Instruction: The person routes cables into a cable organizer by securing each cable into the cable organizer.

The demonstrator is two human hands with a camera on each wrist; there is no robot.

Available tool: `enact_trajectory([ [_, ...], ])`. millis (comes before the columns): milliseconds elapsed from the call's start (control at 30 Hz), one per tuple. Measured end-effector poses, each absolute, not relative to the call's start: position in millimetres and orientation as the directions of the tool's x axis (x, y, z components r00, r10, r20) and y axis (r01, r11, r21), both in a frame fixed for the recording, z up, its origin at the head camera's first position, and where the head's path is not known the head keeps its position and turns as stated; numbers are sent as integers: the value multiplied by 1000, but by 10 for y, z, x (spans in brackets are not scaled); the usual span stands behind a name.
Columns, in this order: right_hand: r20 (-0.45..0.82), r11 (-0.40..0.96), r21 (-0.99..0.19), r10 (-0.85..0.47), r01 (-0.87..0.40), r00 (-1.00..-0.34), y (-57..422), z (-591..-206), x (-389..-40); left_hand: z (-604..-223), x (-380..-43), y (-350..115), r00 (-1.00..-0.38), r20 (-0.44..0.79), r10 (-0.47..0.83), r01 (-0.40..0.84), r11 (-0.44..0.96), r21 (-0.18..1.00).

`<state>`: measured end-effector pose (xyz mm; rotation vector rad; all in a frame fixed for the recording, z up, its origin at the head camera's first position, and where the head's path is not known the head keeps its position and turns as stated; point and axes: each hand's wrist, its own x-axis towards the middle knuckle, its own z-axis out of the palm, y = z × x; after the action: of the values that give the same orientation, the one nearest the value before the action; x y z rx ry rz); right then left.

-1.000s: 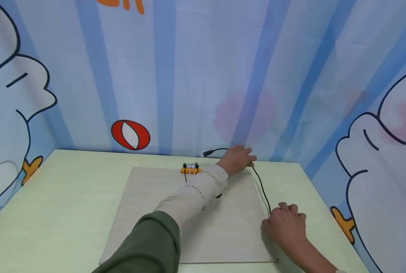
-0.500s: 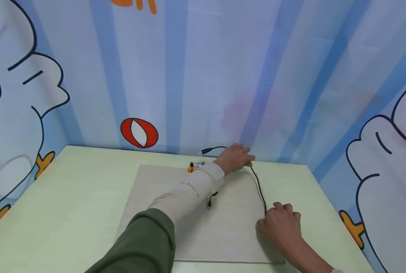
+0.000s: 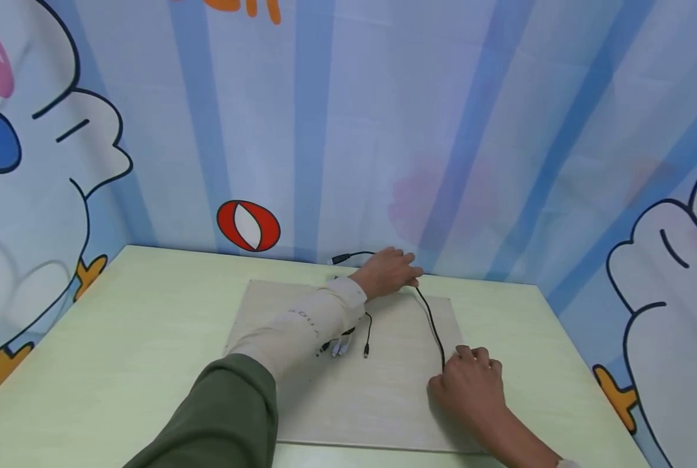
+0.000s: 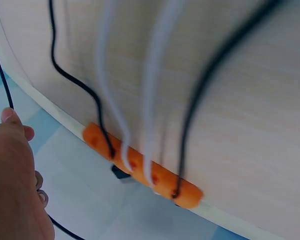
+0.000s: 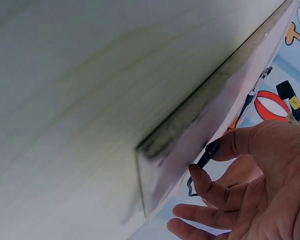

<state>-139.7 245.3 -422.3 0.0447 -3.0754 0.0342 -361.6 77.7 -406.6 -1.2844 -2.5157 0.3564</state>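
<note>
At the board's far edge my left hand (image 3: 386, 273) pinches a thin black cable (image 3: 432, 318) between thumb and finger. One end of this cable, with a black USB plug (image 3: 341, 259), sticks out to the left beyond that hand. My right hand (image 3: 470, 385) is by the board's right side. In the right wrist view its thumb and forefinger pinch the cable's black connector (image 5: 207, 155); the other fingers are spread. An orange cable holder (image 4: 142, 165) grips several black and white cables (image 4: 152, 90) in the left wrist view. My left sleeve hides it from the head camera.
Under both hands lies a flat pale board (image 3: 395, 403) on a light yellow-green table (image 3: 149, 338). Loose cable ends (image 3: 341, 344) rest mid-board, beside the left sleeve. A printed blue-striped curtain (image 3: 348, 130) stands right behind the table.
The head view has shifted, and both hands sit slightly further left in it. My left sleeve now covers the orange cable holder, while more loose cable ends show below it. Both hands keep their pinch.
</note>
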Motion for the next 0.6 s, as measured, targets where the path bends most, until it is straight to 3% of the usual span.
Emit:
enact_trajectory([
  [600,94,994,-41,-102,-106,-990,2116,-4180,-1399,-3956,-3609,333,-550,73,832,783,544,-301],
])
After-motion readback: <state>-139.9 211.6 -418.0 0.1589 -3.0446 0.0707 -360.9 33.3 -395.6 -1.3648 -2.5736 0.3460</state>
